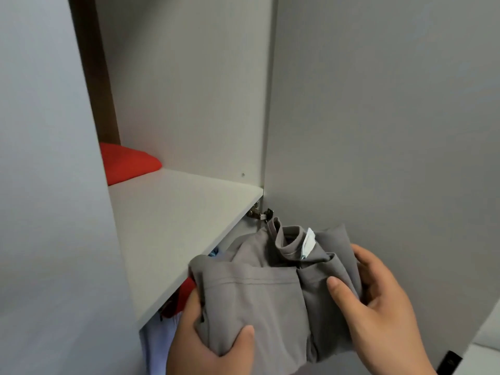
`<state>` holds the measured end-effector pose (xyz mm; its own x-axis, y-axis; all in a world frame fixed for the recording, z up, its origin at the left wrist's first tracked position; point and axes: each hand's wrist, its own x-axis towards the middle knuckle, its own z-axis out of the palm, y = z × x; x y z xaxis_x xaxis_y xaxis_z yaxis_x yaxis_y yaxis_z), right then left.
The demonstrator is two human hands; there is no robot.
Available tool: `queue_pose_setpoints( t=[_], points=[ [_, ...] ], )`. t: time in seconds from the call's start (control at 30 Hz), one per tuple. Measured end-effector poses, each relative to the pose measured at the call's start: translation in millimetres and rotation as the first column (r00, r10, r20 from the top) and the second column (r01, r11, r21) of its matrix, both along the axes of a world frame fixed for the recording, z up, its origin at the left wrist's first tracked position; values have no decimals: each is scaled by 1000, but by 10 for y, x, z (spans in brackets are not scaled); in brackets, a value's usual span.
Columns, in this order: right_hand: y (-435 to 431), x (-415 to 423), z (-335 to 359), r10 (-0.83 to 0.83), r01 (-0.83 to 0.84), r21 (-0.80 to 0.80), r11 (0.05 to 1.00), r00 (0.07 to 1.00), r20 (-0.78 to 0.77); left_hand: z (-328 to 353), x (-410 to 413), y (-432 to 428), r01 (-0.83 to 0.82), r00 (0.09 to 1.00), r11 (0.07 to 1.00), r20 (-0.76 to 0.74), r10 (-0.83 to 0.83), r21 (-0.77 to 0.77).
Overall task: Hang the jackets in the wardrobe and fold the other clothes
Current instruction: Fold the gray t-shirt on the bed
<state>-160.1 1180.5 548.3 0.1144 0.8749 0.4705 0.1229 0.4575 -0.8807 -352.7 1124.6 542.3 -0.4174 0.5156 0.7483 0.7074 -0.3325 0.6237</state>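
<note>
left hand (205, 345): near-left, grasping the folded grey garment (259, 299) at its near-left corner.
right hand (378, 301): grasping its right edge.
garment: long axis left-right, just below the shelf (173, 228).
shelf: up-left and beyond; left hand nearer.
red cloth (127, 163): far-left on shelf.

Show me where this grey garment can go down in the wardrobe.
Shelf is bare from the red garment at its back forward to the front edge and across to the side wall. Under the shelf it is crowded with clothes.
</note>
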Motion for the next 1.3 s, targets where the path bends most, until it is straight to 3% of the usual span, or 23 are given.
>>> queue_pose_setpoints(
  t=[0.07, 0.17, 0.23, 0.43, 0.67, 0.73, 0.83, 0.9, 0.93, 1.0, 1.07, 1.17, 1.3],
  points=[
    [-24, -17, 162, -37, 37, 78, 996, 999, 4, 124, -56, 13, 103, 994, 993, -43, -105, -59],
    [7, -55, 405, -82, 87, 191, 978, 996, -31, 209, 54, 58, 185, 944, 983, 279, -178, 3],
    [132, -117, 569, -97, 108, 236, 966, 993, -60, 344, 145, 112, 171, 920, 984, 367, -138, -58],
    [841, -656, 1043, -21, 38, 359, 932, 999, -50, 864, -39, 305, -96, 931, 995, 354, 86, 12],
    [1867, -1389, 1135, 104, -202, 266, 942, 935, 339, 979, -298, 570, -340, 880, 909, 258, 398, -241],
    [2018, -1492, 1074, 73, -171, 177, 969, 887, 457, 969, -288, 593, -376, 859, 854, 211, 467, -359],
    [2040, -1461, 976, -41, -61, 164, 985, 832, 553, 930, -292, 597, -552, 819, 724, -103, 565, -413],
    [1881, -1400, 941, -103, -43, 249, 967, 833, 544, 957, -298, 571, -591, 807, 684, -315, 500, -429],
    [1773, -1381, 916, -99, -66, 253, 965, 803, 588, 984, -302, 563, -575, 818, 585, -417, 396, -572],
    [1569, -1378, 856, 13, -162, 129, 978, 669, 743, 935, -400, 631, -429, 903, 427, -390, 181, -796],
    [1497, -1412, 780, 166, -245, -41, 969, 519, 838, 892, -399, 687, -467, 882, 288, -414, 227, -836],
    [1620, -1480, 764, 257, -294, -133, 947, 436, 862, 936, -293, 816, -611, 780, 258, -514, 357, -748],
    [1882, -1579, 792, 289, -332, -167, 928, 364, 886, 980, -356, 972, -520, 824, 205, -424, 376, -829]
  ],
)
